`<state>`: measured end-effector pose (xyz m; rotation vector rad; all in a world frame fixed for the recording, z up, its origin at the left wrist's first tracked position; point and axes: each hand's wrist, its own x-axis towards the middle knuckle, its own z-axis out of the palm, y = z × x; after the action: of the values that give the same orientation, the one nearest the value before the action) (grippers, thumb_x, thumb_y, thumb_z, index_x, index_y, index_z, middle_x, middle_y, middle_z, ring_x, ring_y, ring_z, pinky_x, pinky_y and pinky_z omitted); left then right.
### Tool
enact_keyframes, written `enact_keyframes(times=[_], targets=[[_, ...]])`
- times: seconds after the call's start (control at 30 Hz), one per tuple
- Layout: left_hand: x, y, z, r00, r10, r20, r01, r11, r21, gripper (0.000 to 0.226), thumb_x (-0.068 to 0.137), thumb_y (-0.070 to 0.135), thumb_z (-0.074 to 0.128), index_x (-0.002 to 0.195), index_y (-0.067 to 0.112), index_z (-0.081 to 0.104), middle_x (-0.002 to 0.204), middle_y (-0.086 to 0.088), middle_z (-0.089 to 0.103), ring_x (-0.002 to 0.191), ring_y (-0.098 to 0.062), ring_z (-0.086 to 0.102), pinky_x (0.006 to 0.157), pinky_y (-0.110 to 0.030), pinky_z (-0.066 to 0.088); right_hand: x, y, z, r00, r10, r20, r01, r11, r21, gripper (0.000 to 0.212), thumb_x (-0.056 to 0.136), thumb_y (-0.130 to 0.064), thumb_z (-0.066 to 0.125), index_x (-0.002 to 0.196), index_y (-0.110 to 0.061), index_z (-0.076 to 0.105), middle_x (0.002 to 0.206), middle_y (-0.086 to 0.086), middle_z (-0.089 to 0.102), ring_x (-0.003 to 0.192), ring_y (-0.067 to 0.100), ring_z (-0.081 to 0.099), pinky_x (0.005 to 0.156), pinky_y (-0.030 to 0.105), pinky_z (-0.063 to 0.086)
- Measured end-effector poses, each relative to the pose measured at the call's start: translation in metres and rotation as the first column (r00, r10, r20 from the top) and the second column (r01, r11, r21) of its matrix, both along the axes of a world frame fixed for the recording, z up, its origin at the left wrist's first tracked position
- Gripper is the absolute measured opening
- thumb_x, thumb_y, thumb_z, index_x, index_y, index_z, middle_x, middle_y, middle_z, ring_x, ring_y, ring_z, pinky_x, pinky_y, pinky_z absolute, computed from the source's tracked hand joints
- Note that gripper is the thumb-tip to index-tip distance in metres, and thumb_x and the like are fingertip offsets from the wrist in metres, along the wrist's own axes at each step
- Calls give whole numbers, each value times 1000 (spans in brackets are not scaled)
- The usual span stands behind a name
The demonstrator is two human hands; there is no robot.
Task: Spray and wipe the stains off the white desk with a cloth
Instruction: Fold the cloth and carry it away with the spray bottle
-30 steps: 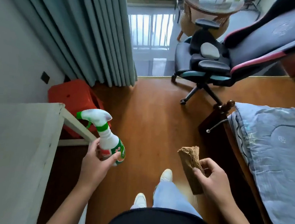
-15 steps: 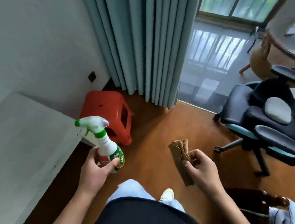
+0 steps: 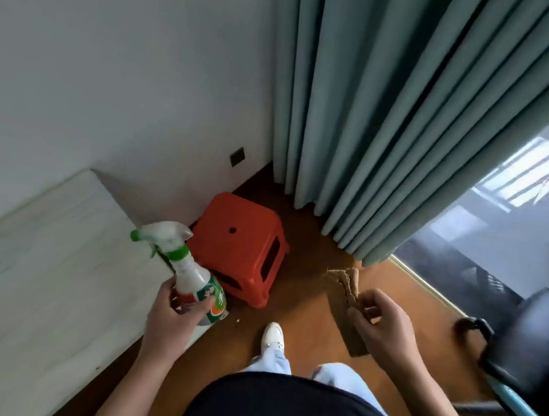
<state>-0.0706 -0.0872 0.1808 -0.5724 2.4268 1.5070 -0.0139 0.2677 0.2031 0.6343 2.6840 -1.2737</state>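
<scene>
Both hands are occupied, well apart: the left hand (image 3: 172,314) grips the spray bottle (image 3: 195,277), nozzle aimed over the corner of the white bench (image 3: 48,272), and the right hand (image 3: 385,325) pinches the brown cloth (image 3: 342,288) above the floor (image 3: 300,275). Spraying well likely means getting a finger onto the trigger and tipping the nozzle down at the stains, too faint to see here; a red stool (image 3: 241,238) stands beyond.

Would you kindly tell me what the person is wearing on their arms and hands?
Both the left hand and right hand are ungloved, with no rings or watch visible. The forearms are bare up to the frame edge; no sleeves show.
</scene>
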Motion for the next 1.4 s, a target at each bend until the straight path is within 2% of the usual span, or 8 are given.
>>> enact_keyframes(times=[0.17, 0.27, 0.43, 0.6, 0.73, 0.93, 1.2, 1.4], targets=[[-77, 46, 10, 999, -35, -38, 35, 999, 11, 75, 76, 45, 86, 141, 36, 49, 116, 20, 65, 99, 6, 63, 71, -10, 46, -72, 33, 2, 1000, 11, 24, -11, 1000, 13, 19, 78, -20, 76, 80, -34, 62, 77, -22, 67, 75, -2, 62, 57, 19, 41], [-117, 67, 9, 1000, 4, -30, -3, 1000, 29, 78, 73, 48, 86, 140, 35, 49, 119, 17, 65, 105, 0, 64, 75, -14, 48, -129, 50, -6, 996, 83, 33, -84, 996, 25, 19, 79, -21, 78, 83, -33, 64, 75, -15, 67, 72, 3, 62, 60, 26, 44], [-151, 95, 3, 975, 220, 14, -220, 975, 16, 94, 68, 54, 86, 147, 32, 41, 125, 13, 63, 105, -5, 66, 63, -13, 55, -244, 60, -21, 938, 335, 82, -337, 941, 6, 14, 82, -26, 76, 88, -30, 64, 77, -11, 64, 73, 11, 61, 66, 35, 49], [-130, 112, 2, 865, 499, 52, -495, 865, -77, 82, 66, 56, 87, 137, 38, 49, 114, 15, 70, 97, -1, 69, 76, -21, 54, -343, 43, -23, 800, 599, 43, -592, 799, -109, 21, 83, -27, 75, 83, -39, 57, 80, -18, 64, 82, -10, 59, 63, 19, 43], [-102, 123, 0, 726, 685, 65, -680, 728, -85, 75, 61, 56, 87, 126, 38, 53, 105, 17, 71, 93, 7, 68, 78, -23, 55, -397, 12, -32, 680, 732, 39, -723, 679, -127, 20, 83, -26, 76, 85, -36, 59, 80, -16, 64, 78, -5, 61, 68, 27, 51], [-84, 127, -19, 620, 775, 127, -768, 632, -108, 71, 74, 39, 87, 136, 25, 54, 113, 9, 70, 103, -8, 68, 88, -35, 60, -428, -40, -67, 542, 838, 57, -825, 544, -151, 15, 82, -25, 75, 89, -28, 62, 79, -12, 66, 75, 6, 63, 71, 38, 56], [-131, 119, -119, 575, 785, 231, -809, 588, 16, 80, 58, 64, 83, 128, 38, 55, 108, 19, 70, 95, 0, 69, 83, -32, 60, -439, -90, -165, 499, 857, 125, -851, 513, -116, 27, 83, -25, 74, 80, -43, 54, 77, -17, 63, 78, -6, 60, 64, 20, 44], [-194, 87, -243, 571, 792, 217, -813, 581, 22, 79, 66, 38, 93, 133, 35, 51, 119, 11, 70, 104, -9, 72, 90, -41, 62, -463, -130, -270, 514, 844, 152, -834, 534, -142, 15, 87, -23, 72, 87, -30, 59, 82, -11, 64, 77, 6, 63, 68, 30, 51]])
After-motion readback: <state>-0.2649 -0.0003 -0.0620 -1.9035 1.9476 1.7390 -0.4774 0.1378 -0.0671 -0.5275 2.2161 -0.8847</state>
